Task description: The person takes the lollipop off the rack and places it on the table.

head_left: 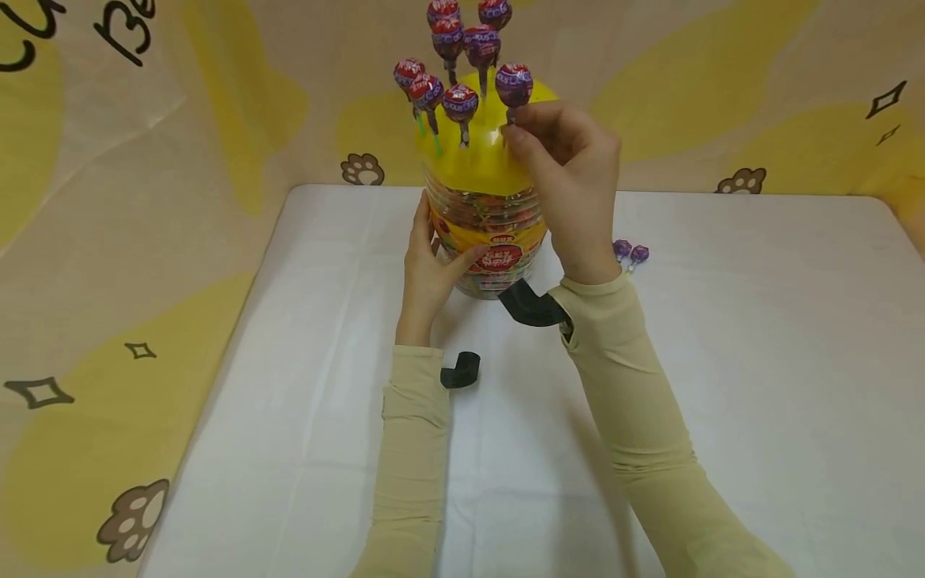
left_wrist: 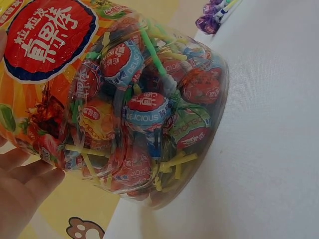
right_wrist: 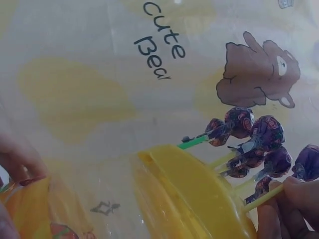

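Observation:
A clear plastic jar (head_left: 480,277) with an orange label and a domed yellow lid (head_left: 458,170) stands on the table. My left hand (head_left: 426,277) grips its left side, thumb across the label. Wrapped lollipops with blue, red and green wrappers (left_wrist: 147,112) fill the jar in the left wrist view. Several purple-and-red lollipops (head_left: 460,104) stand upright in the lid. At the lid's right side my right hand (head_left: 578,181) pinches another lollipop (head_left: 514,85) just below its wrapped head. Its yellow stick (right_wrist: 264,196) meets the lid surface in the right wrist view.
Loose purple lollipops (head_left: 639,254) lie on the white table (head_left: 759,361), right of the jar and partly behind my right wrist. A patterned yellow-and-cream backdrop (head_left: 679,88) rises behind the table. Black curved mounts (head_left: 533,307) stick out from both sleeves.

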Available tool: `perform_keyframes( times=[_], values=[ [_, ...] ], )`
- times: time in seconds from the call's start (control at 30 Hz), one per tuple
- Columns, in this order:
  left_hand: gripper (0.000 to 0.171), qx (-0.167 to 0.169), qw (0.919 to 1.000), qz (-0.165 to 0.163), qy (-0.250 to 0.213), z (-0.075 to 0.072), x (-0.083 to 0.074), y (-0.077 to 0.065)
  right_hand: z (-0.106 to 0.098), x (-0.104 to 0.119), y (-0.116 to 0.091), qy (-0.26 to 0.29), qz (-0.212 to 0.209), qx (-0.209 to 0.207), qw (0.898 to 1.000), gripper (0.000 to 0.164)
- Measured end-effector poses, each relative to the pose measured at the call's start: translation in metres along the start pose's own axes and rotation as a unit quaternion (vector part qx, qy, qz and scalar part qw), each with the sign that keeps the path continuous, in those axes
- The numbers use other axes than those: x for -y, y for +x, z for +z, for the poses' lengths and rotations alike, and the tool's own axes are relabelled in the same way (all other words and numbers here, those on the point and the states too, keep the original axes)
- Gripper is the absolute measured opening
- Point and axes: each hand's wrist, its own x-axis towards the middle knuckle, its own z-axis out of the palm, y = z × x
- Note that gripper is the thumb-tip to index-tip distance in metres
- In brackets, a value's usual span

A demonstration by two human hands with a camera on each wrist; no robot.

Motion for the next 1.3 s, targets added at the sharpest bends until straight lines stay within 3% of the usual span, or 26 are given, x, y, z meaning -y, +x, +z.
perform_keyframes(
  times=[0.23,0.3,0.53,0.7,0.93,1.17,1.3],
  values=[
    [0.095,0.0,1.0,0.007,-0.004,0.0,0.0,0.0,-0.005,0.003,0.004,0.107,0.096,-0.018,0.989,0.009],
    [0.095,0.0,1.0,0.008,-0.005,0.0,0.0,0.0,-0.008,0.004,0.004,0.117,0.101,-0.021,0.988,0.009],
    [0.096,0.002,0.9999,0.007,-0.008,0.001,-0.001,0.0,-0.019,0.002,-0.002,0.1,0.039,-0.016,0.994,0.008],
    [0.098,0.002,0.9999,0.009,-0.009,0.0,-0.002,-0.001,-0.034,-0.003,-0.01,0.13,0.061,-0.034,0.989,0.008],
    [0.097,0.001,1.0,0.006,-0.002,0.0,0.0,0.0,-0.057,-0.019,-0.019,0.128,0.064,-0.072,0.987,0.006],
    [0.098,0.001,1.0,-0.006,0.006,0.0,-0.001,0.001,-0.083,-0.029,-0.024,0.183,0.123,-0.117,0.968,0.004],
    [0.099,0.005,0.9999,-0.009,0.0,0.001,-0.002,0.002,-0.097,-0.036,-0.027,0.181,0.141,-0.144,0.963,0.005]
  ],
)
